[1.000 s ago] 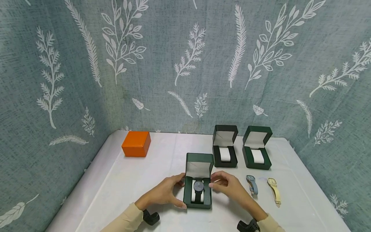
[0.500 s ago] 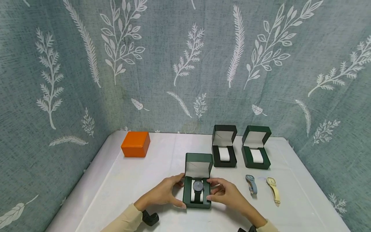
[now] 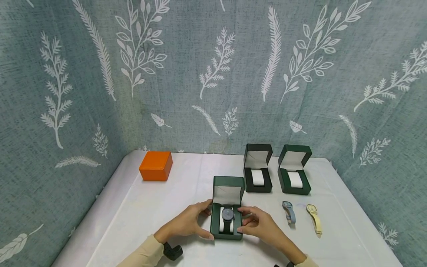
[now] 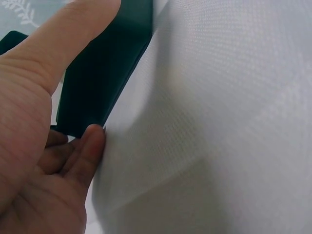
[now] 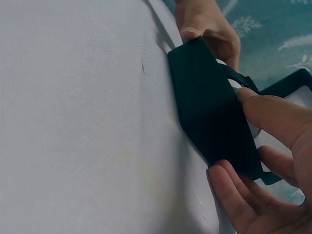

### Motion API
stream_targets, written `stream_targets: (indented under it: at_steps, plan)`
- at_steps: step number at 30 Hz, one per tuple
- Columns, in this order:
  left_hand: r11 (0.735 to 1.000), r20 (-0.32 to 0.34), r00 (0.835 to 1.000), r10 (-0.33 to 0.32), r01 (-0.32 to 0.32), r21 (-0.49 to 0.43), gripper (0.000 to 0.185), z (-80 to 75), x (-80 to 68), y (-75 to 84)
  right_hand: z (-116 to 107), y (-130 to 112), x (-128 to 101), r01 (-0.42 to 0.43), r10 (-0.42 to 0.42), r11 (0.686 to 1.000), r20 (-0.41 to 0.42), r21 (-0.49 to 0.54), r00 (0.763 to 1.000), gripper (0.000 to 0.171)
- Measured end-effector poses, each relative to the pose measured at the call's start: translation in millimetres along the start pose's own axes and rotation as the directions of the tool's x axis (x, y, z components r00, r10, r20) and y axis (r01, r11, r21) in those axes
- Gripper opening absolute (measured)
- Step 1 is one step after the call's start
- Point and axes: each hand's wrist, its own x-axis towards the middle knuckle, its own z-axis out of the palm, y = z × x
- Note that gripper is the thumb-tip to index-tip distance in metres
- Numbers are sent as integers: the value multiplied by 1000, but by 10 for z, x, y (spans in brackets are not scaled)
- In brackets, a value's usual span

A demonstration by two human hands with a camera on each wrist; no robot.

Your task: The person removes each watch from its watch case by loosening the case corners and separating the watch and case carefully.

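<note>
An open green watch box [image 3: 228,181] stands on the white cloth between both hands, its lid raised at the back. A black-strapped watch with a dark dial [image 3: 228,214] sits on the white cushion inside. My left hand [image 3: 188,221] holds the box's left side, thumb near the front corner, fingers bent at the rear; the left wrist view shows them against the green wall [image 4: 105,68]. On the other side, my right hand [image 3: 260,225] grips the box with the thumb at the top rim and fingers along the side wall [image 5: 209,102] in the right wrist view.
Behind stand an open black watch box [image 3: 258,148] and another open green one [image 3: 295,148], each with a white cushion. A blue watch [image 3: 289,213] and a yellow watch [image 3: 314,218] lie at right. An orange box [image 3: 155,165] stands at back left. Patterned fabric surrounds the table.
My right hand has shifted from beside the box onto its right side, with the thumb now at the front right rim. The left hand and the box have stayed almost in place.
</note>
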Motion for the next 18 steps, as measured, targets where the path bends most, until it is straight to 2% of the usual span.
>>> stream_targets:
  at_steps: [7,11,14,18]
  plan:
    - [999,-21,1000,22,-22,30,114,-39,-21,34,8,7,-10,3,-3,1000,3,17,1000,63]
    - [999,-83,995,51,-49,16,99,-86,-39,89,8,18,-13,4,-5,1000,2,16,1000,63]
    - [996,-162,983,87,-87,5,87,-105,-39,137,7,26,-15,5,-5,1000,0,22,1000,63]
    - [985,-253,952,172,-168,35,68,-98,-18,185,10,28,-19,-2,2,999,5,41,1000,63]
